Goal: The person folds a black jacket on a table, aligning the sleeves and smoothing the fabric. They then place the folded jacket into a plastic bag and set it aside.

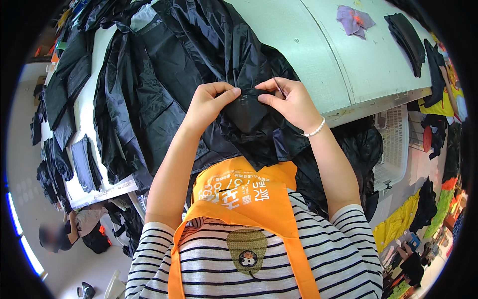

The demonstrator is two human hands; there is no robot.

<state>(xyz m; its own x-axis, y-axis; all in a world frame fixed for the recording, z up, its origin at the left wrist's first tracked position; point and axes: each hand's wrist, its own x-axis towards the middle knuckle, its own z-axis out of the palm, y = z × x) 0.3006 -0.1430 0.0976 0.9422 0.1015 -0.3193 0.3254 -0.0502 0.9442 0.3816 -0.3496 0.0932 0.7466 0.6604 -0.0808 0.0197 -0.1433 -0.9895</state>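
Head view: the left hand (206, 103) and right hand (295, 103) pinch a fold of the black garment (246, 117) at the pale table's (279, 22) near edge; the right also carries a slim tool (279, 87). They seem to be working that fold; the next move probably calls for steady tension.

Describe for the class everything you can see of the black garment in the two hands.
The black garment looks thin, smooth and slightly shiny, like synthetic fabric. It is creased and bunched in loose folds at the near side of the pale table. The left hand and right hand pinch it between thumb and fingers. Its full outline cannot be told from the surrounding black cloth.
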